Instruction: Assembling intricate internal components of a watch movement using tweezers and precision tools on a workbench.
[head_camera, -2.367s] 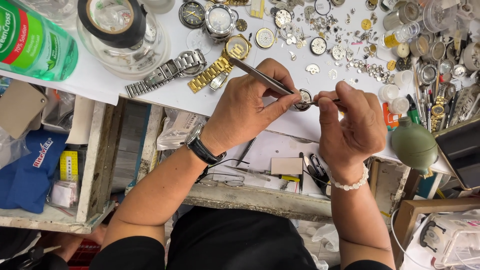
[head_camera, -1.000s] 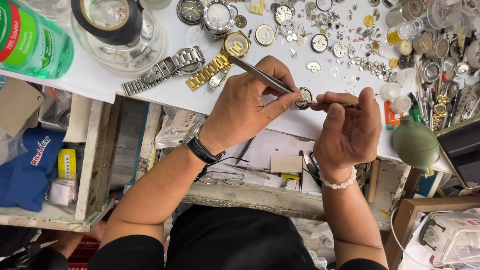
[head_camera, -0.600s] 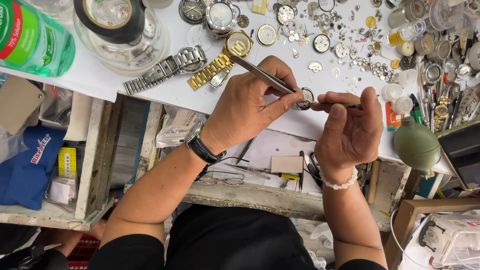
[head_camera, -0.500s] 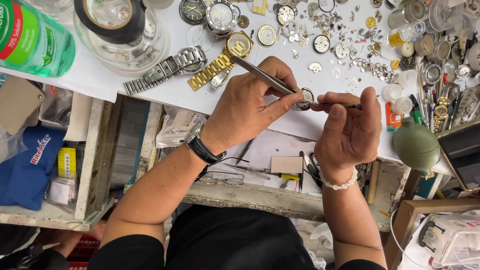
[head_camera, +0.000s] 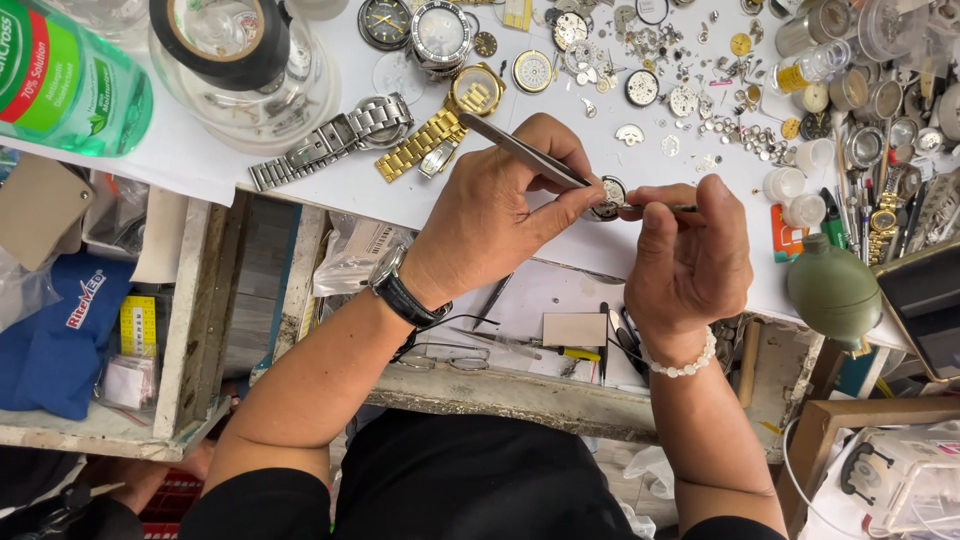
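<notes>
My left hand (head_camera: 500, 215) grips slim metal tweezers (head_camera: 520, 150), whose tips meet a small round watch movement (head_camera: 607, 196) held at the fingertips. My right hand (head_camera: 690, 260) pinches a thin metal tool (head_camera: 665, 208) that points left at the same movement. Both hands hover over the white bench top (head_camera: 340, 185). A black-strapped watch sits on my left wrist, a white bead bracelet on my right.
Behind the hands lie several watches, among them a steel bracelet watch (head_camera: 330, 140) and a gold one (head_camera: 440, 125), plus scattered tiny parts (head_camera: 690, 90). A green bottle (head_camera: 70, 85) and glass jar with black tape (head_camera: 245, 60) stand left. A green rubber blower (head_camera: 833, 290) lies right. An open drawer (head_camera: 540, 330) lies below.
Both hands stay on the watch movement with only small shifts; the tweezers and thin tool keep their places. The view has drifted slightly.
</notes>
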